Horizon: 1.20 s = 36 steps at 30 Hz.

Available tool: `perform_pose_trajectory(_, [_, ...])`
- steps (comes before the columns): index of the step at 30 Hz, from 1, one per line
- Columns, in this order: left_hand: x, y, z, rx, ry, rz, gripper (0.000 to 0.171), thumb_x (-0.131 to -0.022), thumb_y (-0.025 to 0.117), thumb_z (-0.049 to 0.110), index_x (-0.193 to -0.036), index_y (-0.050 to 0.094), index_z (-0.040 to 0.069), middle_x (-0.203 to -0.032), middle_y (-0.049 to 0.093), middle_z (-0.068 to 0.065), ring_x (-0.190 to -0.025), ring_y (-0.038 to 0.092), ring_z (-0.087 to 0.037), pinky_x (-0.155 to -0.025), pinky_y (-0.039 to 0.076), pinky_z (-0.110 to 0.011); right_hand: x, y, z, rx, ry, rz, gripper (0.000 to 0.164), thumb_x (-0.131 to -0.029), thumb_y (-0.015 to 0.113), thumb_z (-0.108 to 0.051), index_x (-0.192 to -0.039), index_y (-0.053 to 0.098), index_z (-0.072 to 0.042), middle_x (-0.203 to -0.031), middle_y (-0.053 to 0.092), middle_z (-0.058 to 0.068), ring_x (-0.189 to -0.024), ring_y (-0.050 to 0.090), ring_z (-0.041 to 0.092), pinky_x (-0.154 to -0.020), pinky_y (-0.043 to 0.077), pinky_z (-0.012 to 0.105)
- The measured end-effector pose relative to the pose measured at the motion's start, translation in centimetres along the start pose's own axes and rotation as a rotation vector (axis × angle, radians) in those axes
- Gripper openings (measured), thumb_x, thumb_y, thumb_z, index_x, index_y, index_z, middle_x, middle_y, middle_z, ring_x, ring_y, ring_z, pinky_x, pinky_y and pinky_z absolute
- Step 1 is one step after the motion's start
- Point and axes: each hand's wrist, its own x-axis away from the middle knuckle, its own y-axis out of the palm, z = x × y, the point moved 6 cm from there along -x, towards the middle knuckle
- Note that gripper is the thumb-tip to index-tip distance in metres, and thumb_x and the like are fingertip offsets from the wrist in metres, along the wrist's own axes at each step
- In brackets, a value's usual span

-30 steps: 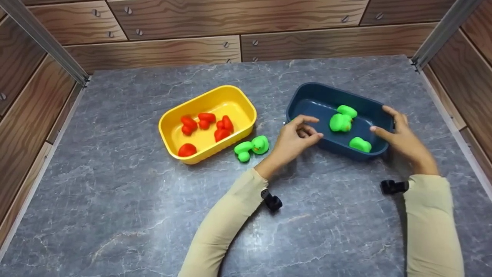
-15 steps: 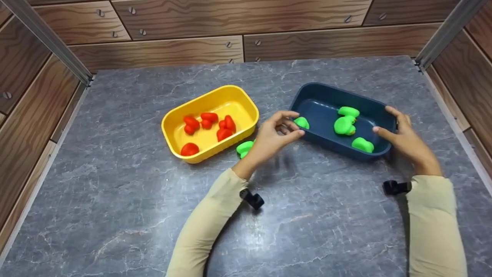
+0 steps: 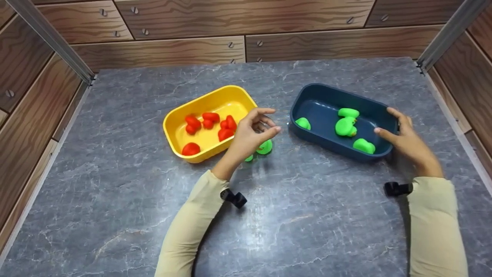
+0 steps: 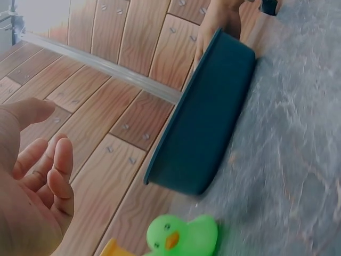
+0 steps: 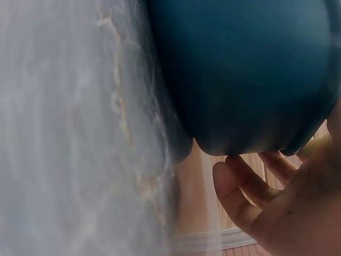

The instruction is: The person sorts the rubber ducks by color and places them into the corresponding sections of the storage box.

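Note:
My left hand (image 3: pixel 250 132) hovers in front of the yellow bin, fingers loosely bent, with nothing between thumb and fingers. Below it, partly covered in the head view, green toy ducks (image 3: pixel 264 147) lie on the table beside that bin; the left wrist view shows one duck (image 4: pixel 194 234) with an orange beak. My right hand (image 3: pixel 413 146) holds the right end of the dark blue bin (image 3: pixel 330 144), thumb inside the rim and fingers along the outside (image 5: pixel 229 181). Several green ducks (image 3: pixel 345 127) lie inside it, one of them (image 3: pixel 303 123) in its left corner.
The yellow bin (image 3: pixel 240 105) stands left of the blue one and holds several small red toys (image 3: pixel 191 149). Both rest on a grey marbled tabletop (image 3: pixel 307 215). Wood-patterned walls (image 3: pixel 184 19) with metal corner posts (image 3: pixel 449 36) enclose the back and sides.
My left hand has let go of a green duck in the blue bin's left corner and moved left, over the ducks by the yellow bin. My right hand keeps its place on the blue bin.

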Motion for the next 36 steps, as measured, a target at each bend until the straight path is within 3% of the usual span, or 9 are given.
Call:
perform_pose_trajectory(8, [0.6, -1.2, -1.0, -0.122, -0.053, -0.033, 0.044, -0.082, 0.076, 0.013, -0.122, 0.059, 0.006, -0.087, 0.062, -0.004, -0.069, 0.052, -0.013, -0.065, 0.044, -0.021, 0.1, 0.0, -0.1, 0.014, -0.016, 0.003, 0.086, -0.096, 0.052, -0.044, -0.156, -0.005, -0.02, -0.155, -0.01, 0.022, -0.141, 0.001, 0.048, -0.114, 0.012, 0.061])
perform_pose_trajectory(14, [0.9, -1.2, -1.9, -0.256, -0.126, -0.095, 0.047, -0.081, 0.078, 0.018, -0.122, 0.059, 0.009, -0.083, 0.059, -0.002, -0.071, 0.05, -0.013, -0.066, 0.042, -0.02, 0.1, 0.1, 0.0, 0.008, -0.007, -0.01, 0.086, -0.096, 0.052, -0.046, -0.156, -0.005, -0.023, -0.156, -0.012, 0.02, -0.141, 0.001, 0.047, -0.114, 0.012, 0.061])
perform_pose_trajectory(21, [1.0, -1.1, -2.4, -0.41, -0.144, -0.148, 0.05, -0.081, 0.078, 0.023, -0.124, 0.059, 0.007, -0.078, 0.056, 0.0, -0.069, 0.05, -0.012, -0.066, 0.041, -0.02, -0.1, 0.1, 0.0, 0.006, -0.013, -0.008, 0.084, -0.097, 0.051, -0.043, -0.156, -0.005, -0.02, -0.156, -0.012, 0.022, -0.14, 0.001, 0.048, -0.114, 0.011, 0.06])
perform_pose_trajectory(30, [1.1, -1.3, -3.2, -0.654, -0.2, -0.155, 0.048, -0.078, 0.079, 0.035, -0.118, 0.062, 0.015, -0.077, 0.055, 0.003, -0.068, 0.05, -0.012, -0.059, 0.035, -0.023, -0.1, 0.1, -0.1, 0.005, -0.019, 0.003, 0.085, -0.097, 0.052, -0.043, -0.156, -0.004, -0.018, -0.156, -0.01, 0.022, -0.141, 0.0, 0.048, -0.114, 0.009, 0.062])
perform_pose_trajectory(36, [1.2, -1.3, -3.4, -0.757, -0.248, -0.165, 0.047, -0.078, 0.078, 0.04, -0.117, 0.063, 0.019, -0.087, 0.062, 0.0, -0.076, 0.054, -0.015, -0.062, 0.036, -0.026, 0.0, 0.0, -0.2, 0.035, -0.034, 0.008, 0.084, -0.098, 0.051, -0.041, -0.156, -0.004, -0.017, -0.155, -0.009, 0.023, -0.141, 0.003, 0.048, -0.113, 0.013, 0.06])
